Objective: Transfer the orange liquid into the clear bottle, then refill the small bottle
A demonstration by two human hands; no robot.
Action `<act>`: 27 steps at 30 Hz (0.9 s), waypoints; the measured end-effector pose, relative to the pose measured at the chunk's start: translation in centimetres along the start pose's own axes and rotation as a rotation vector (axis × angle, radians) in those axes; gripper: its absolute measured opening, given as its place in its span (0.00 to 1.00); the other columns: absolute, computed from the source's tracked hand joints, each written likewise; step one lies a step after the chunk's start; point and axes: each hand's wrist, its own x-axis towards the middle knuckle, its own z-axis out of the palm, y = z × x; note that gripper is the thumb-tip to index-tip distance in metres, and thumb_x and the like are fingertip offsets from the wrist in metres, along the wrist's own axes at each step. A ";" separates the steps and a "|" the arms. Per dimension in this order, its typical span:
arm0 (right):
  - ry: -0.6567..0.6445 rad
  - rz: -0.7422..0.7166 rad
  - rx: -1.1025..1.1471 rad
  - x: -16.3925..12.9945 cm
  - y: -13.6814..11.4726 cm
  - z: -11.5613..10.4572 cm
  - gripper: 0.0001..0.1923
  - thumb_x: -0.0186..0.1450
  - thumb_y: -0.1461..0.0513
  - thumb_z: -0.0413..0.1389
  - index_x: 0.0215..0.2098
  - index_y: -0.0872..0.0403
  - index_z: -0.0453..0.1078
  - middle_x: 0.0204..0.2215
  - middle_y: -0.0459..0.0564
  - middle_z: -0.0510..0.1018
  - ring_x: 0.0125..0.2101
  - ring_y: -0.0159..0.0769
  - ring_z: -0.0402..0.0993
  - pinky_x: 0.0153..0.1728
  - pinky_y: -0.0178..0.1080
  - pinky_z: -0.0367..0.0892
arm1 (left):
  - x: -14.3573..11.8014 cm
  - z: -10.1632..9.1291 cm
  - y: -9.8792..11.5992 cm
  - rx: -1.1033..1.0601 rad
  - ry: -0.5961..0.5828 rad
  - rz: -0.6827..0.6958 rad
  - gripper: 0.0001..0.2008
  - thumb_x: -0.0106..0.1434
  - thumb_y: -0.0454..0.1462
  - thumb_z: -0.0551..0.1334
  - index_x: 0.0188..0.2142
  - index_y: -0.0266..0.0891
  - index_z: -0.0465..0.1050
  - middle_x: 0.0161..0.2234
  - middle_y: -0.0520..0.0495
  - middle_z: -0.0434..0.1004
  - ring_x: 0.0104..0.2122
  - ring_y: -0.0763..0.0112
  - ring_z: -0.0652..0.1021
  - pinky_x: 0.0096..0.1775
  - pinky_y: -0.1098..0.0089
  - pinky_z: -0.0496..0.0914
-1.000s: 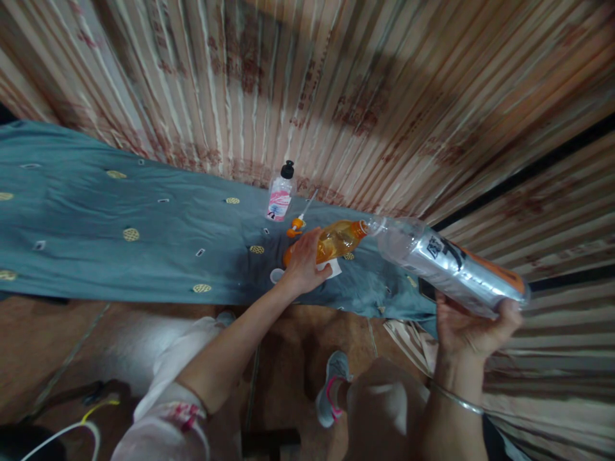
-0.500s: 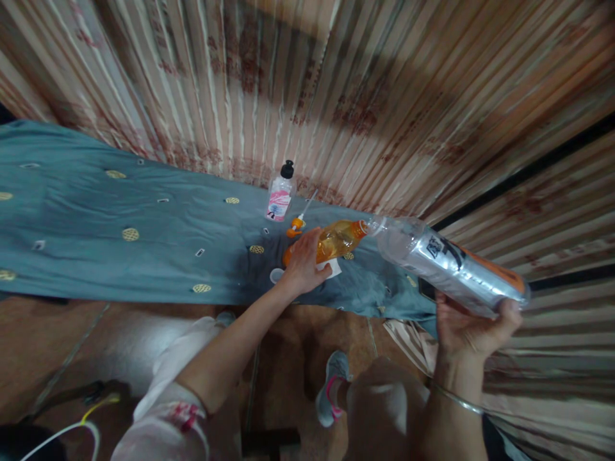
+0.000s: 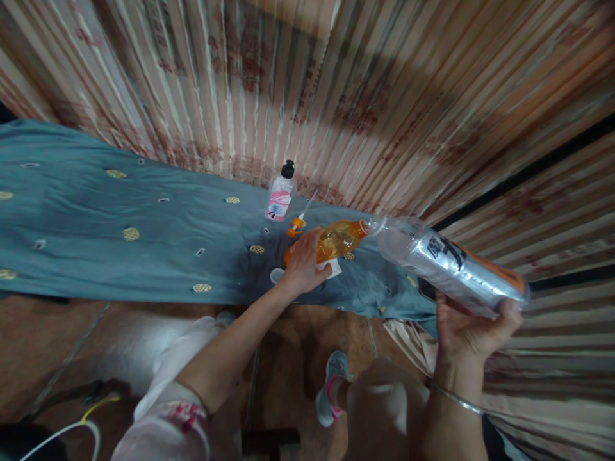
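My left hand [image 3: 305, 266] is closed round an orange see-through bottle [image 3: 342, 238], which leans with its open neck to the right. In my right hand [image 3: 475, 326] is a large clear plastic bottle [image 3: 446, 259] with a silver and orange label, tilted so its neck points left. The two bottle mouths meet or nearly meet. Behind my left hand lies an orange pump top [image 3: 296, 225] with its thin tube. A small round whitish cap [image 3: 277, 276] sits by my left wrist, and a white paper piece [image 3: 335, 267] shows beside the orange bottle.
A clear bottle [image 3: 280, 195] with a black cap and pink label stands at the back of the teal cloth [image 3: 86, 230]. Pleated curtains [image 3: 269, 89] hang behind and at the right. A dark flat object [image 3: 426, 288] lies at the cloth's right end.
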 end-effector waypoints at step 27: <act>-0.031 -0.006 -0.006 0.3 0.3 -0.5 0.24 0.50 0.52 0.59 0.43 0.53 0.73 0.49 0.50 0.78 0.55 0.46 0.73 0.38 0.44 0.77 | 0.1 -0.3 0.4 -0.003 -0.011 -0.023 0.39 0.53 0.35 0.66 0.62 0.37 0.53 0.62 0.32 0.65 0.63 0.46 0.68 0.64 0.47 0.61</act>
